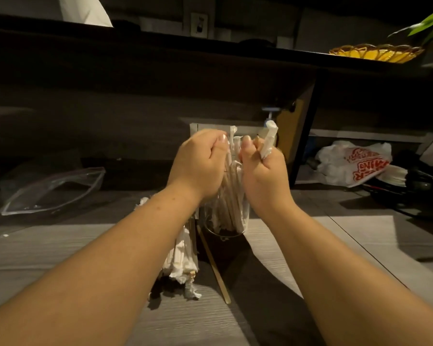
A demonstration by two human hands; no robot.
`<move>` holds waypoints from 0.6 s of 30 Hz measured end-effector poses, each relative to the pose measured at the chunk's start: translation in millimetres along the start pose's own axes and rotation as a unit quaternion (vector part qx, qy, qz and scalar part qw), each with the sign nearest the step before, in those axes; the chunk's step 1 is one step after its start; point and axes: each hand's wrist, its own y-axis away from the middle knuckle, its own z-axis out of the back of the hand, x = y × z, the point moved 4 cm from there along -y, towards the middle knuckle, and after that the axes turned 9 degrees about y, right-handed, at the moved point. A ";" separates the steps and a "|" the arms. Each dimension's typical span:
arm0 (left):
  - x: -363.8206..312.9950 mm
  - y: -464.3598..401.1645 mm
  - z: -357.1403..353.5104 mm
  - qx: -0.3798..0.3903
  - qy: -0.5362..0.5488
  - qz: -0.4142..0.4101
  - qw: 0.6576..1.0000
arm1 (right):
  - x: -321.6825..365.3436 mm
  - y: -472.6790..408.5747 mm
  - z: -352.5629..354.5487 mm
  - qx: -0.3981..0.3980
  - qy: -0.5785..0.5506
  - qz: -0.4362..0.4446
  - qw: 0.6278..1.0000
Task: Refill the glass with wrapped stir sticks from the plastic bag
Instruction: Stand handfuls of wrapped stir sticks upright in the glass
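A clear glass [226, 227] stands on the grey wooden floor, filled with white paper-wrapped stir sticks [231, 196]. My left hand [198, 163] and my right hand [264, 176] are both above the glass, fingers closed around the tops of the sticks. One wrapped stick [269, 142] pokes up out of my right fist. A heap of more wrapped stir sticks [181, 260] lies on the floor just left of the glass. One bare wooden stick [214, 265] lies beside it. A clear plastic bag [53, 188] lies flat at the left.
A white shopping bag with red print [355, 163] lies under a low shelf at the right, beside dark items. A dark bench edge runs across the top with a yellow woven basket [375, 52] on it. A small white box [210, 127] stands behind my hands.
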 end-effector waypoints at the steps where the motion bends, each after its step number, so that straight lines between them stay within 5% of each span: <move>1: 2.3 1.8 -1.6 0.021 0.020 0.009 1.000 | -0.7 0.8 -1.0 0.000 -0.001 0.002 1.000; 5: 2.3 6.0 -2.0 0.061 0.050 0.035 0.996 | 1.5 3.4 -2.1 -0.012 0.018 0.014 1.000; 11: -8.3 17.1 35.0 -0.019 0.016 0.018 1.000 | 5.2 20.4 -1.9 0.030 0.024 -0.047 0.998; 18: 17.9 70.9 86.4 -0.031 -0.078 0.169 0.982 | 21.0 56.6 3.0 -0.003 0.144 -0.124 0.982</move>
